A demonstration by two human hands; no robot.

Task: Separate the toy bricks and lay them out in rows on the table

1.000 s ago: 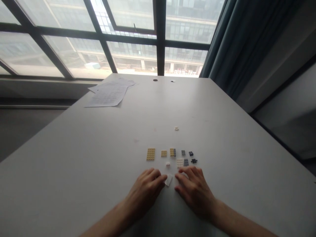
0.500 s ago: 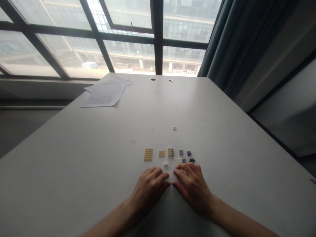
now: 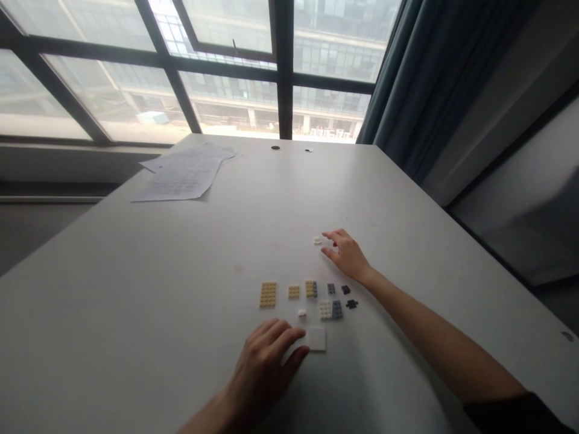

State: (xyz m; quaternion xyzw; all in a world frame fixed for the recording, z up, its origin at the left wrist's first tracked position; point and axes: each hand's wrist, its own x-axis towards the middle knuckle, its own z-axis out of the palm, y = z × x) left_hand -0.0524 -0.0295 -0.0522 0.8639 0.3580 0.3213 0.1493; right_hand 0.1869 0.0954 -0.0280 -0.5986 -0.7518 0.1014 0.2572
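My left hand [image 3: 274, 352] rests on the table at the left edge of a flat white square tile [image 3: 316, 339]. Its thumb and forefinger are apart, their tips at the tile's edge. Farther out, my right hand [image 3: 346, 252] is open, thumb and forefinger spread just right of a small white brick [image 3: 317, 240]. Between the hands lie a tan studded plate [image 3: 268, 295], a smaller tan plate [image 3: 294, 292], a tan-and-grey piece [image 3: 310, 289], a white-and-grey studded piece [image 3: 330, 310] and a tiny white brick [image 3: 302, 313].
Right of the tan pieces are a small grey brick [image 3: 331, 289], a black brick [image 3: 346, 290] and a black piece with side pegs [image 3: 351, 304]. Printed papers [image 3: 181, 178] lie at the table's far left. Windows and a dark curtain [image 3: 407, 90] stand beyond.
My right hand has left the white tile and reached forward to the small white brick, its fingers spreading. My left hand stays beside the tile. The view has shifted slightly.
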